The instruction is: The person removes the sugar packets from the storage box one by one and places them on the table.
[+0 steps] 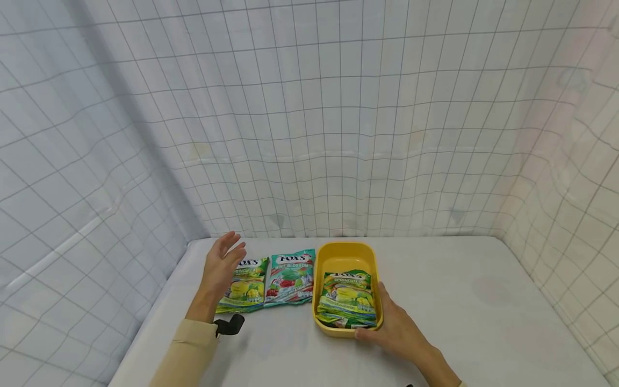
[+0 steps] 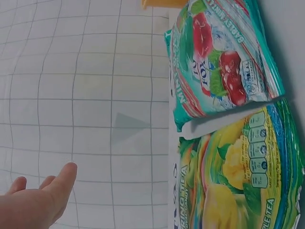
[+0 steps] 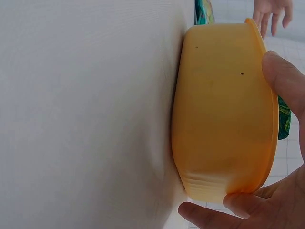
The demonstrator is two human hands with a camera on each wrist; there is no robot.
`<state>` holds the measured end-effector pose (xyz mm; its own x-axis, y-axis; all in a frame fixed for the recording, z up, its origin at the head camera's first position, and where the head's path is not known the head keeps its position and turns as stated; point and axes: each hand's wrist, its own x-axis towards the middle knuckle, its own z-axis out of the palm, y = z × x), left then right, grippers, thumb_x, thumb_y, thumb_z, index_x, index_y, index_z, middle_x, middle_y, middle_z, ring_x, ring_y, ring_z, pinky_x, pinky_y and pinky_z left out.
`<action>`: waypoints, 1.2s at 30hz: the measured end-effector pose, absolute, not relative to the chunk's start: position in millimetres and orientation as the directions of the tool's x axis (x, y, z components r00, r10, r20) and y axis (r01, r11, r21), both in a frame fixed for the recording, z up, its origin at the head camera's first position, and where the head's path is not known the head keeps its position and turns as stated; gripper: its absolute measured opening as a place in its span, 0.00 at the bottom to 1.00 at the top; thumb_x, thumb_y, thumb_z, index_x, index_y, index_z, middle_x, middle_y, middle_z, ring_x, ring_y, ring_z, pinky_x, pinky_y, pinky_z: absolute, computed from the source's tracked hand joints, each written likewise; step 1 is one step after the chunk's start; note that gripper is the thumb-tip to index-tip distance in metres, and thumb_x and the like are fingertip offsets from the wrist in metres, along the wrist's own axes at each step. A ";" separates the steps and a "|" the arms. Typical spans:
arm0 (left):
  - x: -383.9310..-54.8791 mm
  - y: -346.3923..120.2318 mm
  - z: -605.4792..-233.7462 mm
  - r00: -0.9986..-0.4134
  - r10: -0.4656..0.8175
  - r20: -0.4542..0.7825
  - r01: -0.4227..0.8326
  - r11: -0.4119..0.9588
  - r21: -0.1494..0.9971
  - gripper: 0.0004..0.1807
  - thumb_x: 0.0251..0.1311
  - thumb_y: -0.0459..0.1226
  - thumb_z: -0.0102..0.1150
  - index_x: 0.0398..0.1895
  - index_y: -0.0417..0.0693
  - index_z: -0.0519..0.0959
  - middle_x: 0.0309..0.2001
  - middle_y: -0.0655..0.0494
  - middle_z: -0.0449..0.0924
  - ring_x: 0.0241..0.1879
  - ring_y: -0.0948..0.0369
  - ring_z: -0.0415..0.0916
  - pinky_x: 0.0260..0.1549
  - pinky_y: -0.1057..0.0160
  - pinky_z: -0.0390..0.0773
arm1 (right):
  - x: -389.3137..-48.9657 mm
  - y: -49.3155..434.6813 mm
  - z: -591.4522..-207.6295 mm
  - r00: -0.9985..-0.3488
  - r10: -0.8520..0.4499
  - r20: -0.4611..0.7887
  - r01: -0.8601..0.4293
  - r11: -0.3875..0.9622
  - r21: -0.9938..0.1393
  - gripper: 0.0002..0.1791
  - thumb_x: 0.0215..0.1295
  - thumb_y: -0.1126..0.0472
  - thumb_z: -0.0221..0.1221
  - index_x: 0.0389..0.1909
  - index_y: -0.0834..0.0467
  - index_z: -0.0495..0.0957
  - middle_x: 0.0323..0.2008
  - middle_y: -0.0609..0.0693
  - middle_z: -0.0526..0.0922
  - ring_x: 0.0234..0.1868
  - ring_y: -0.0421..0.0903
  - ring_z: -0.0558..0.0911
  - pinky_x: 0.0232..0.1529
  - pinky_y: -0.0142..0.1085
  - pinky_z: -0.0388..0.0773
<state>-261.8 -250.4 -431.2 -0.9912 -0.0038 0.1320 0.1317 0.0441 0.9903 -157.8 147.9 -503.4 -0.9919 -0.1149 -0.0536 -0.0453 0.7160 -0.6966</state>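
Observation:
A yellow plastic container (image 1: 345, 255) stands on the table, with a green-yellow candy bag (image 1: 349, 295) marked Spring Tea lying on top of other packaging inside it. My right hand (image 1: 398, 330) grips the container's near right corner; in the right wrist view the thumb (image 3: 281, 78) is on the rim and the fingers (image 3: 243, 205) touch the wall. Raised above the table on the left, my left hand (image 1: 220, 269) holds nothing. Beneath and beside it lie a second Spring Tea bag (image 1: 249, 287), partly hidden by the hand, and a teal Mint Blossom candy bag (image 1: 292, 277).
White cloth covers the table (image 1: 450, 301). Grid-patterned curtains (image 1: 338, 134) hang behind it and along both sides. A black wrist device (image 1: 231, 325) sits at my left cuff. Both loose bags lie to the left of the container, the teal one close to its wall.

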 end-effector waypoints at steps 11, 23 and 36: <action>-252.7 -224.6 -425.1 -0.984 0.093 0.149 0.148 -0.017 0.989 0.35 0.76 0.30 0.51 0.79 0.37 0.48 0.77 0.40 0.54 0.75 0.44 0.54 0.67 0.60 0.66 | -158.4 148.2 -504.5 -0.992 -0.116 -0.044 -0.052 0.713 -0.699 0.76 0.45 0.27 0.72 0.81 0.63 0.41 0.74 0.67 0.61 0.69 0.67 0.68 0.64 0.61 0.67; -246.0 -198.9 -423.5 -0.979 0.151 0.137 0.145 0.041 0.989 0.37 0.75 0.32 0.53 0.80 0.37 0.47 0.77 0.37 0.53 0.74 0.42 0.57 0.69 0.47 0.61 | -159.2 148.0 -504.2 -0.992 -0.115 -0.049 -0.049 0.719 -0.693 0.76 0.45 0.26 0.71 0.81 0.63 0.41 0.74 0.68 0.61 0.68 0.67 0.69 0.63 0.62 0.69; -241.8 -173.7 -418.0 -0.979 0.156 0.134 0.140 0.033 0.990 0.36 0.73 0.30 0.53 0.79 0.36 0.49 0.76 0.35 0.54 0.74 0.41 0.56 0.69 0.43 0.61 | -159.1 148.8 -506.1 -0.992 -0.119 -0.039 -0.058 0.711 -0.701 0.76 0.45 0.27 0.72 0.82 0.63 0.41 0.74 0.67 0.61 0.69 0.66 0.69 0.64 0.61 0.69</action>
<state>-241.8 -173.7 -418.0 -0.9787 0.1556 0.1338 0.1405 0.0326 0.9896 -159.1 148.8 -506.1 -0.9921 -0.1195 -0.0394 -0.0578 0.7111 -0.7007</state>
